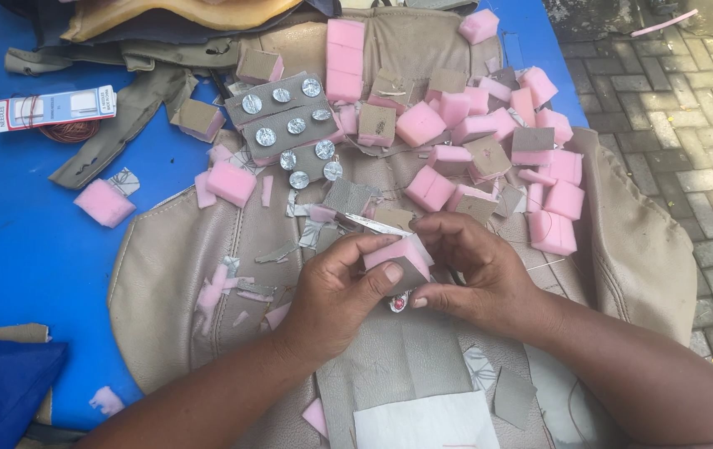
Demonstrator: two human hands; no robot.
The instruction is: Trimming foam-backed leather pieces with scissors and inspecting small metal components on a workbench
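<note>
Both hands pinch one pink foam block over the beige seat cover.

Left thumb presses the pink foam block [396, 256] from the front, left hand [336, 293] curled shut around it; right hand [475, 274] closes on its right end, fingers tucked beneath by a small silver button [398, 303]. The block's long axis runs left to right between the hands, both equally near. Forearms angle in from below over the seat cover [165, 274], loose foam pieces [490, 141] scattered beyond.

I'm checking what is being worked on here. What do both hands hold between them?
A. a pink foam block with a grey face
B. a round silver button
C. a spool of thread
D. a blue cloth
A: the left hand and right hand pinch a pink foam block faced with grey material.
</note>
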